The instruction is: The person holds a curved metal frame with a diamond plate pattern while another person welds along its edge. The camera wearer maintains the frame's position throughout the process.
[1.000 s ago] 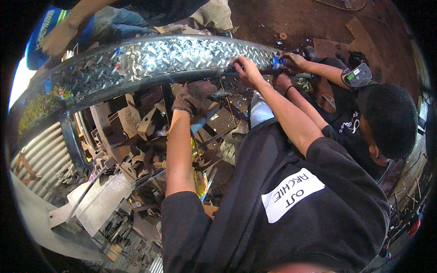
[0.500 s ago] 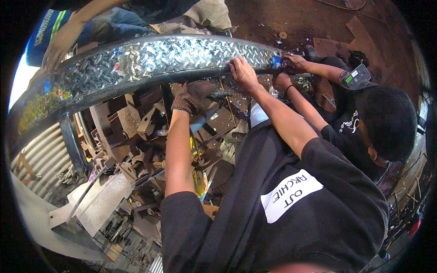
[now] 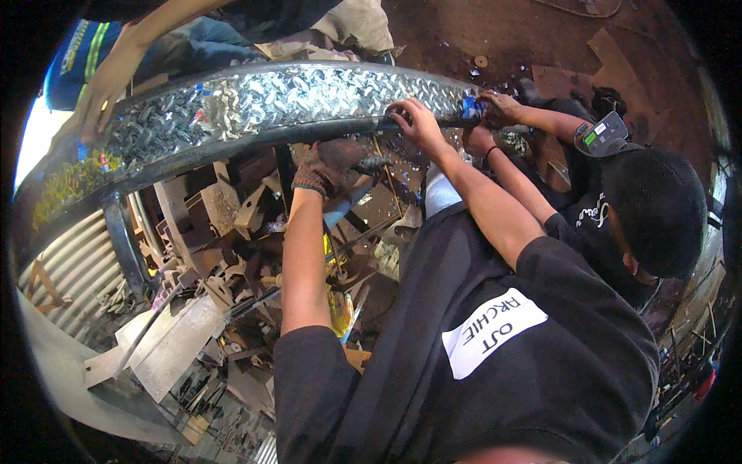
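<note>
A long curved metal beam topped with shiny diamond-pattern tread plate (image 3: 301,93) spans the upper view. My bare right hand (image 3: 417,125) is at its near edge, thumb and fingers curled around a small dark spot I cannot make out. Below the beam, my left hand (image 3: 328,166) wears a brown knit glove and closes around something in shadow. A dark tapered end (image 3: 372,165) juts out beyond the glove. At the beam's right end, a co-worker's hands (image 3: 495,116) are near a blue patch. Another person's hand (image 3: 94,108) rests at the left end.
Scrap metal pieces (image 3: 170,336) and offcuts cover the ground at lower left. A dark leg (image 3: 125,243) supports the beam beside corrugated sheet (image 3: 85,259). The co-worker in a black cap (image 3: 657,213) crouches close on my right. Brown ground (image 3: 456,39) lies beyond the beam.
My right hand's fingers have loosened from a tighter curl and shifted slightly along the beam's edge. My gloved left hand has barely moved. The hand at the left end has shifted slightly.
</note>
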Tool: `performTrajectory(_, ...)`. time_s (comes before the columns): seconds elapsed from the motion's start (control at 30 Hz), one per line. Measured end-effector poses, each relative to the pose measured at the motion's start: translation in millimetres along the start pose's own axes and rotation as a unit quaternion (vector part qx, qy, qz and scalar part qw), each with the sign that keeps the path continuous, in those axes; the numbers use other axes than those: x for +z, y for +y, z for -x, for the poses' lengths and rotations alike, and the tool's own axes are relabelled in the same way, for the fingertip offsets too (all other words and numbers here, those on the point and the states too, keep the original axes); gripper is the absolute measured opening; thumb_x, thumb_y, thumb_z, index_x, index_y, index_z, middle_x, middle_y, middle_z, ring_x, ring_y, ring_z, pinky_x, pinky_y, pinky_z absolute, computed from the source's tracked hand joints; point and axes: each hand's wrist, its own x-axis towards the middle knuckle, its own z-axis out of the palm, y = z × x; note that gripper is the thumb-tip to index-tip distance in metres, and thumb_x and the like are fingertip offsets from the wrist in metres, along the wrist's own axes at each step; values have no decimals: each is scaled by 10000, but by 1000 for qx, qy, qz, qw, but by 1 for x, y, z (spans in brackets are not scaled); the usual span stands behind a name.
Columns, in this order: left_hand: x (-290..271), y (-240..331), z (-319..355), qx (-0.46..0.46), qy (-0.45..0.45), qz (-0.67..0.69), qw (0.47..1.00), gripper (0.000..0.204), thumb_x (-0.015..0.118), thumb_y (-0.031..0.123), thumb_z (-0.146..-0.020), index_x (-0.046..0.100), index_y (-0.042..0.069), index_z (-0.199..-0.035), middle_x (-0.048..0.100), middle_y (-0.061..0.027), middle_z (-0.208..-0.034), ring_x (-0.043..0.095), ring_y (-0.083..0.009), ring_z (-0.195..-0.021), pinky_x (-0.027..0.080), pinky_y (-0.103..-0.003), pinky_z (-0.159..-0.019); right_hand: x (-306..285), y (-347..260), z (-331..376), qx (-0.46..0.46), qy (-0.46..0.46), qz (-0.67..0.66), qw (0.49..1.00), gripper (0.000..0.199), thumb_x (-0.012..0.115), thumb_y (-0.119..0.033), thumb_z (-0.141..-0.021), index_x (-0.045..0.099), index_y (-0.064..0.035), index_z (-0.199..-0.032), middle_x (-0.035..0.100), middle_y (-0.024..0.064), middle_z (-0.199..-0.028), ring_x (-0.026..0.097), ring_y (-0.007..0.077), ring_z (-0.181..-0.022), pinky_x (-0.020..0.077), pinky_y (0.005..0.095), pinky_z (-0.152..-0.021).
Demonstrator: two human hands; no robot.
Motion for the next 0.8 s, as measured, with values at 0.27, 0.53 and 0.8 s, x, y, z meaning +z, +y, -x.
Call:
performTrajectory(0.27, -5, 2, 2, 3, -10, 30, 999, 423, 711, 213, -595, 628, 130, -1001, 644, -95, -1016, 607, -321, -985, 500, -416, -858, 8, -10, 5, -4, 36, 53, 998, 138, 612, -145, -875, 586, -35, -955, 579, 150, -887, 589, 343, -834, 477, 413, -717)
performTrajectory(0.53, -4, -1, 0, 12, -11, 65, 998, 424, 719, 215, -595, 628, 131, -1000, 644, -95, -1017, 607, -321, -984, 500, -414, -859, 13, -4, 0, -40, -19, 119, 992, 141, 514, -116, -917, 500, -8, -1007, 533, 191, -937, 544, 382, -906, 458, 439, -780)
performTrajectory(0.8, 12, -8, -1, 31, 13, 65, 997, 421, 708, 196, -571, 642, 127, -981, 643, -105, -970, 615, -330, -941, 511, -417, -822, -1, 13, -10, -68, -76, 46, 994, 161, 532, -117, -917, 528, -17, -1043, 559, 170, -959, 570, 339, -905, 468, 390, -786)
